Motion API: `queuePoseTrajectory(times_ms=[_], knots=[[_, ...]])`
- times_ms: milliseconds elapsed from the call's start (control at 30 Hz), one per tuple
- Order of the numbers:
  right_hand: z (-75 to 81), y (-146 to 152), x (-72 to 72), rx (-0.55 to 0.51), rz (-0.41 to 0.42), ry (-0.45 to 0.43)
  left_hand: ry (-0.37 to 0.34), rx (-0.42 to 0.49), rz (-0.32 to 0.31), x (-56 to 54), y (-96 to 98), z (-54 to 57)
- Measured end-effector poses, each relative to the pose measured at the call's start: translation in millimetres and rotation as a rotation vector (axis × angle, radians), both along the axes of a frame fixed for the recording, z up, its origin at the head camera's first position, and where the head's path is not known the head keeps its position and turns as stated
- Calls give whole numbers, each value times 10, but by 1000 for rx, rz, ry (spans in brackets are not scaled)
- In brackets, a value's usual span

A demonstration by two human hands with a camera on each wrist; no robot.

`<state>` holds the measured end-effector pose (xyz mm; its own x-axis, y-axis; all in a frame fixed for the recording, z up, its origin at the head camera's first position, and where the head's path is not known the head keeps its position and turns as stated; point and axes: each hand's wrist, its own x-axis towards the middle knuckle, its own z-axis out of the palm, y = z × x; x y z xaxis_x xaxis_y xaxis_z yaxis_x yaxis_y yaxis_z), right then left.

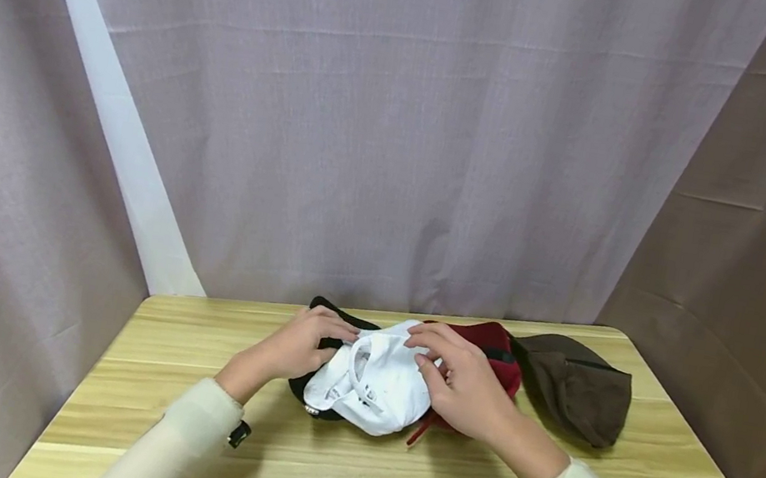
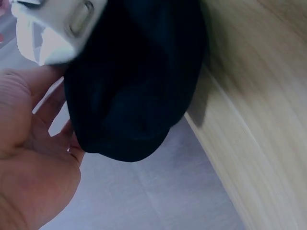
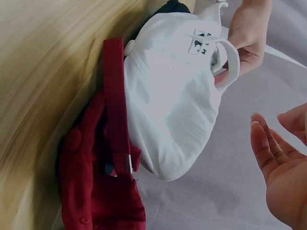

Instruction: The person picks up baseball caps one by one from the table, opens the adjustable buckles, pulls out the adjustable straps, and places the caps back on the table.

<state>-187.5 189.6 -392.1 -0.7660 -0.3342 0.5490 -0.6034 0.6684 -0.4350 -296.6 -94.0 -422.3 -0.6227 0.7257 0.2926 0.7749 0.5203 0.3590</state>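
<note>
White cap (image 1: 404,386): on the worktop (image 1: 123,382), overlapping the black cap (image 2: 134,81)
Left hand (image 1: 293,342): grip pinching the white cap's left edge
Right hand (image 1: 469,380): grip relaxed, holding nothing; right wrist shows it apart from the white cap
Red cap (image 1: 488,337): right of the white cap
Brown cap (image 1: 578,390): farther right, head view only

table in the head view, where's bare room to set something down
The table is bare left of the left hand and, in front of the white cap, between the sleeves. Crowded: from black cap across to red cap and brown cap, with the right hand there too.
</note>
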Motion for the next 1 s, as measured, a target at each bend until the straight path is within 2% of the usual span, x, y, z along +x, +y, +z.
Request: queuePoseTrajectory(times_ms=[100, 233, 333, 467, 567, 767, 1000], knots=[[1, 19, 5, 3, -18, -10, 13, -27, -1, -17, 20, -30], [7, 41, 7, 4, -34, -14, 3, -4, -11, -36, 27, -56], [12, 57, 4, 6, -40, -8, -40, 21, -28, -45, 42, -59], [11, 74, 7, 5, -41, -4, -141, 38, -46, -46, 62, -59], [1, 88, 8, 3, -44, 6, -176, 40, -57, -50, 65, -57], [15, 117, 10, -17, -59, 17, -136, 84, -88, -66, 88, -32], [20, 136, 8, -21, -62, 12, -84, 142, -36, -74, 163, 5]])
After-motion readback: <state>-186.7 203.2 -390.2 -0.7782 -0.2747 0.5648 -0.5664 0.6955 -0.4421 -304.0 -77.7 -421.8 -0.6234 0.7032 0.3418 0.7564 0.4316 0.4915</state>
